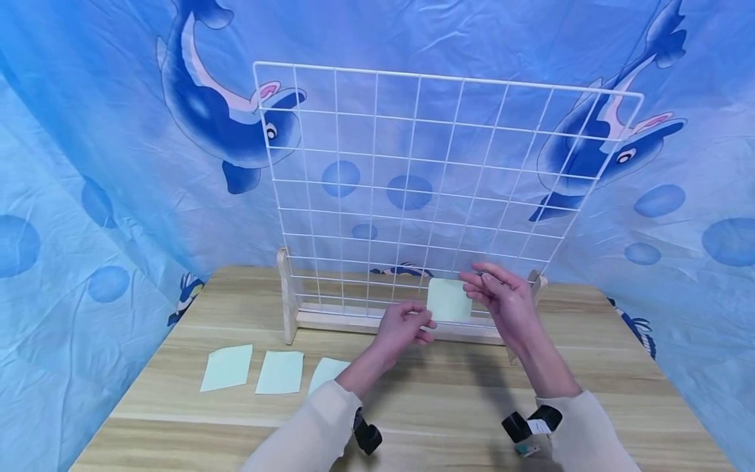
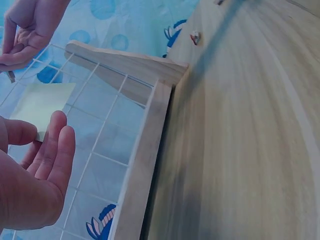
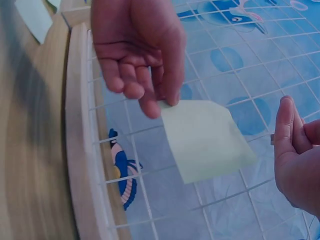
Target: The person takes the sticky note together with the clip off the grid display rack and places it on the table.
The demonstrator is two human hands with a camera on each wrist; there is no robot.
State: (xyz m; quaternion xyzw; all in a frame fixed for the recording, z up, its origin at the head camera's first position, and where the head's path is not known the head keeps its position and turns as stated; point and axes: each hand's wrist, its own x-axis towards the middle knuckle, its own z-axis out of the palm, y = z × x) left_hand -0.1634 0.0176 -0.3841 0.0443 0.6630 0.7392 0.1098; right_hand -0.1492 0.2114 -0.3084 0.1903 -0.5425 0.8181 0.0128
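Note:
My left hand (image 1: pixel 406 326) pinches a pale green paper square (image 1: pixel 448 300) by its lower left corner, between thumb and fingers. The sheet stands upright close in front of the lower part of a white wire grid (image 1: pixel 371 196). To the right of the paper, my right hand (image 1: pixel 508 303) is raised with its fingers bent. Between its fingertips pokes out a small greyish piece (image 2: pixel 11 76), mostly hidden by the fingers; I cannot tell its kind. In the right wrist view the paper (image 3: pixel 207 142) hangs between both hands, apart from the right fingertips.
The grid stands in a wooden base (image 1: pixel 354 321) with side posts. Three more pale green paper squares lie on the wooden table (image 1: pixel 194 432), one (image 1: pixel 280 372) between the others. A small teal item (image 1: pixel 527 450) lies by the right wrist. Blue dolphin-print cloth (image 1: pixel 106 196) hangs behind.

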